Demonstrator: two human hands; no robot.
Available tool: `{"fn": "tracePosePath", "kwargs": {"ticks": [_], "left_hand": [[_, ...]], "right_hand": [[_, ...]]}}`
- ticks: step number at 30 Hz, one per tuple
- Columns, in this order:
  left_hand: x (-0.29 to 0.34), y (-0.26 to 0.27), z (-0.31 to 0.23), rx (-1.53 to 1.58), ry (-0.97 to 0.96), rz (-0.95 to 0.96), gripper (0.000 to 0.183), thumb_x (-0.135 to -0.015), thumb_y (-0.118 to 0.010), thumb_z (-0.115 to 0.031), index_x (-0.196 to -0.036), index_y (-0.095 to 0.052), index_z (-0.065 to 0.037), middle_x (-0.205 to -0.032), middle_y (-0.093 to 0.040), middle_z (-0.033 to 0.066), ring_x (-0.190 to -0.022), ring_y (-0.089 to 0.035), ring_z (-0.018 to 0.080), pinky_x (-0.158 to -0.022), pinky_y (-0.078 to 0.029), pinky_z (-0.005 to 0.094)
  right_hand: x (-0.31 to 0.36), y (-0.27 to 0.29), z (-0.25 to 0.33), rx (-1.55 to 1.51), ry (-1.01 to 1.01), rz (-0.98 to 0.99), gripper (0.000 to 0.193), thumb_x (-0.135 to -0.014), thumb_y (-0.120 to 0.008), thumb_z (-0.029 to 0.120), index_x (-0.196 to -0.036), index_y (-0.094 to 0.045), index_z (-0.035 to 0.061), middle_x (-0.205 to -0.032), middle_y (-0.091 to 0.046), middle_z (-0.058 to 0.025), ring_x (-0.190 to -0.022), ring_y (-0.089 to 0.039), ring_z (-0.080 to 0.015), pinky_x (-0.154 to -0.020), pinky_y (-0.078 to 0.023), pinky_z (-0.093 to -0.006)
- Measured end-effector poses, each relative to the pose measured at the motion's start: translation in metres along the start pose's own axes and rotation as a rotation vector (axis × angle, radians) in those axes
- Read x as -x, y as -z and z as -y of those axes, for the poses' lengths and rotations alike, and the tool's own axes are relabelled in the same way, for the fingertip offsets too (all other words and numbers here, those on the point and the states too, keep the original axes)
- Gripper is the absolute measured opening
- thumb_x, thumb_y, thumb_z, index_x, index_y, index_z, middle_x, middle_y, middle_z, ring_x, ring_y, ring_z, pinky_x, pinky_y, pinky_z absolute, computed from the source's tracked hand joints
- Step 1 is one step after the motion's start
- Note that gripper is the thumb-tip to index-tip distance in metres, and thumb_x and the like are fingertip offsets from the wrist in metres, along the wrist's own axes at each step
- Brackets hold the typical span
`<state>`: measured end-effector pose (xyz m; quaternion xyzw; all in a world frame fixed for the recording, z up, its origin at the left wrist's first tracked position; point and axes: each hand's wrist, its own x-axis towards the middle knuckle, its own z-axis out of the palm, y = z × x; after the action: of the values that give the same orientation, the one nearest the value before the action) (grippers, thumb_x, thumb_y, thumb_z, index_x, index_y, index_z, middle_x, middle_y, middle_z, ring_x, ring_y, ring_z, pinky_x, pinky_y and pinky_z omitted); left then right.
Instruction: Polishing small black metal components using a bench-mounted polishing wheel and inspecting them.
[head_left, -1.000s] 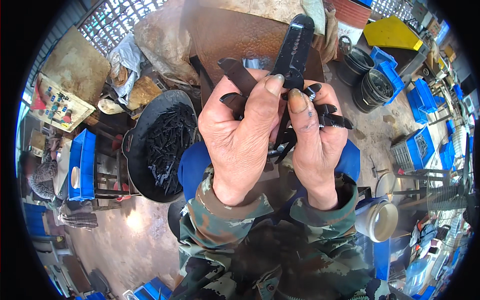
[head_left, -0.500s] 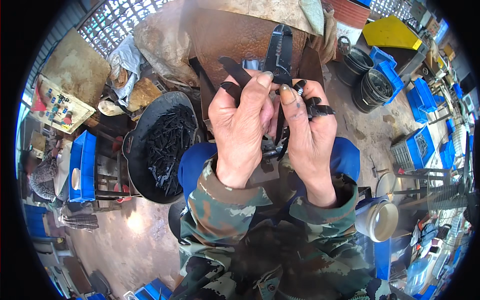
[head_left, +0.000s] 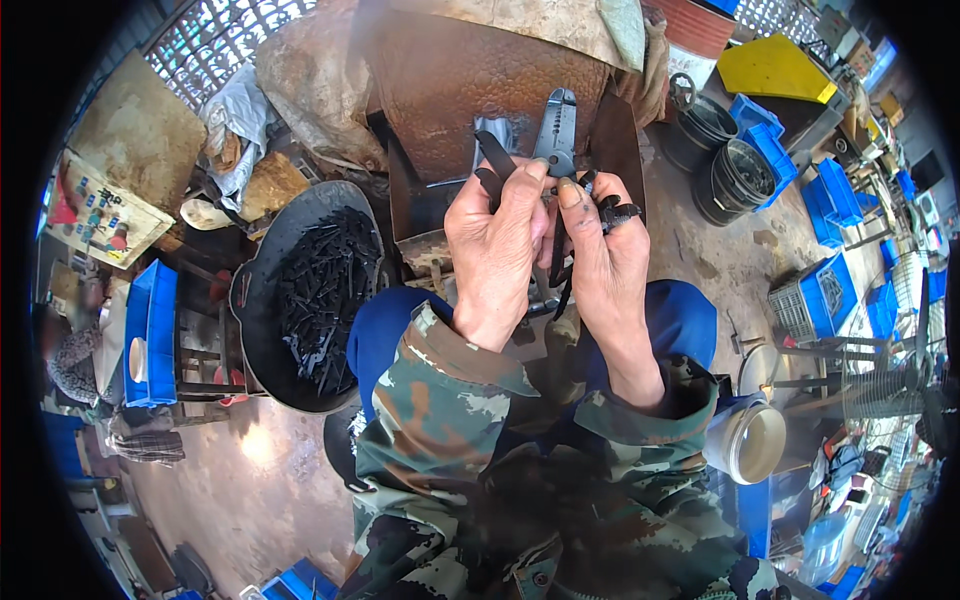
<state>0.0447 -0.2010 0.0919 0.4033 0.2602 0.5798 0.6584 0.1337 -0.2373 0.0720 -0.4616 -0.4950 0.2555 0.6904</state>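
A wire stripper (head_left: 558, 135) stands jaws-up between my hands, its grey-black head showing holes and notches. My left hand (head_left: 492, 262) is closed, with its thumb tip at the pivot. A flat black metal strip (head_left: 494, 153) sticks up from the fingers of that hand. My right hand (head_left: 607, 280) is closed too, its thumb pressing the other side of the pivot. Small black parts (head_left: 618, 212) are tucked in the right fingers. The tool's dark handles hang between the palms, partly hidden.
A black pan (head_left: 262, 300) full of black metal strips (head_left: 325, 290) stands at my left. A brown metal box (head_left: 490, 70) is in front of me. Black buckets (head_left: 738, 180) and blue bins (head_left: 828, 205) stand to the right. A blue bin (head_left: 150, 330) is far left.
Both hands have moved slightly lower and closer together with the wire stripper. Its head has turned and now catches more light, looking greyer.
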Motion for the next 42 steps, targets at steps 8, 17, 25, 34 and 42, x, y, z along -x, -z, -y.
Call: {"fn": "tracePosePath", "kwargs": {"ticks": [8,17,25,34,42], "left_hand": [[-0.004,0.004,0.021,0.105,0.111,-0.126,0.017,-0.098,-0.060,-0.021,-0.101,-0.062,-0.004,-0.068,-0.055,-0.0008,-0.042,-0.035,0.0051,-0.038,-0.026,0.0236],[-0.001,0.008,0.041,0.021,-0.036,-0.096,0.012,-0.102,-0.054,-0.013,-0.109,-0.057,-0.004,-0.086,-0.059,0.0001,-0.075,-0.053,0.0065,-0.065,-0.045,0.0232],[0.000,0.009,0.050,0.132,0.053,-0.120,0.015,-0.102,-0.052,-0.022,-0.102,-0.057,-0.007,-0.086,-0.055,-0.0024,-0.077,-0.051,0.0066,-0.068,-0.043,0.0241],[-0.012,0.012,0.046,0.095,0.106,-0.139,0.018,-0.100,-0.054,-0.018,-0.100,-0.062,-0.002,-0.083,-0.057,-0.0017,-0.074,-0.051,0.0070,-0.069,-0.044,0.0241],[-0.021,0.036,0.036,-0.037,0.064,-0.102,0.019,-0.098,-0.059,-0.017,-0.098,-0.066,0.001,-0.075,-0.065,0.0048,-0.039,-0.036,0.0069,-0.038,-0.027,0.0247]], "right_hand": [[-0.001,0.000,-0.022,0.422,0.107,-0.238,0.017,-0.102,-0.056,0.017,-0.101,-0.057,-0.0008,-0.072,-0.059,-0.0032,-0.060,-0.054,-0.0069,-0.052,-0.044,-0.0242],[0.004,-0.005,-0.016,0.603,0.148,-0.206,0.014,-0.093,-0.063,0.006,-0.104,-0.061,-0.0012,-0.087,-0.066,-0.0205,-0.079,-0.067,-0.0374,-0.070,-0.052,-0.0399],[0.005,-0.005,-0.007,0.737,0.186,-0.089,0.016,-0.087,-0.065,0.003,-0.102,-0.060,0.0030,-0.094,-0.064,-0.0169,-0.080,-0.064,-0.0406,-0.066,-0.051,-0.0428],[0.006,0.000,-0.013,0.710,0.229,0.060,0.014,-0.089,-0.063,0.004,-0.103,-0.058,0.0035,-0.098,-0.061,-0.0165,-0.082,-0.063,-0.0414,-0.066,-0.050,-0.0463],[0.000,0.007,-0.017,0.093,-0.169,-0.155,0.015,-0.101,-0.059,0.016,-0.105,-0.059,0.0014,-0.085,-0.066,-0.0048,-0.060,-0.057,-0.0084,-0.051,-0.048,-0.0233]]}}
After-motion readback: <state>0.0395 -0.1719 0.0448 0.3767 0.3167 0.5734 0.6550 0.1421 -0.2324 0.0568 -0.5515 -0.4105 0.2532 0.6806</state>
